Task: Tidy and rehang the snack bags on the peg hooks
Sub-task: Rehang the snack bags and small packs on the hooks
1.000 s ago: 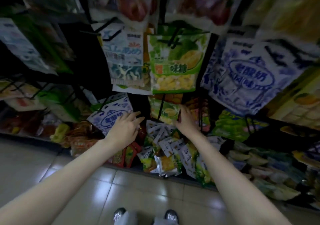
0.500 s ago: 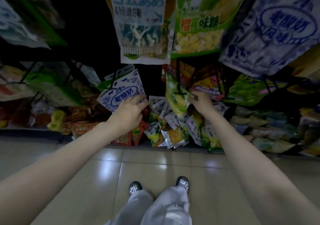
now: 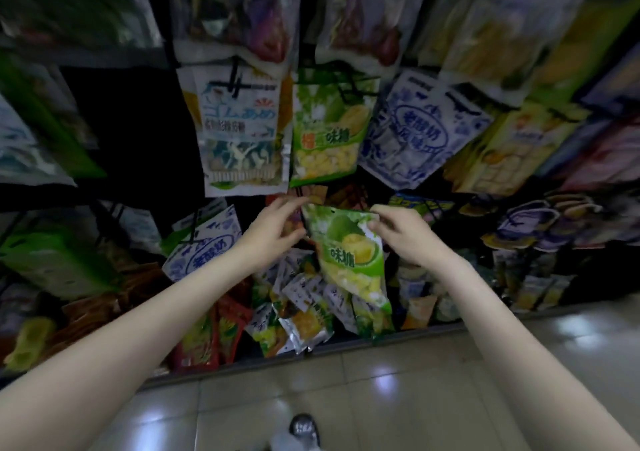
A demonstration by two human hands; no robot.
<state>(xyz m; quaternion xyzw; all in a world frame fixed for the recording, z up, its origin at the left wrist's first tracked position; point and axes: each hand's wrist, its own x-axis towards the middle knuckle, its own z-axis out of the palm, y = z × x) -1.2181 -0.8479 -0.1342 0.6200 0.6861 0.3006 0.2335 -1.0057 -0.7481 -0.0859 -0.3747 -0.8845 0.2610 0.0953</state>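
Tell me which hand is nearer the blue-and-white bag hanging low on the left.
Left. The left hand is just right of the blue-and-white bag, pinching the green bag. The right hand grips the green bag's far side.

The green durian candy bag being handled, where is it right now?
Centre of the head view: the green durian candy bag is held at its top corners by the left hand and right hand, below a matching hung bag.

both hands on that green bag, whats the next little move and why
Probably lift the green bag and line its top edge up with a peg. The left hand and right hand pinch its top corners, and it hangs free below the matching green bag on its hook.
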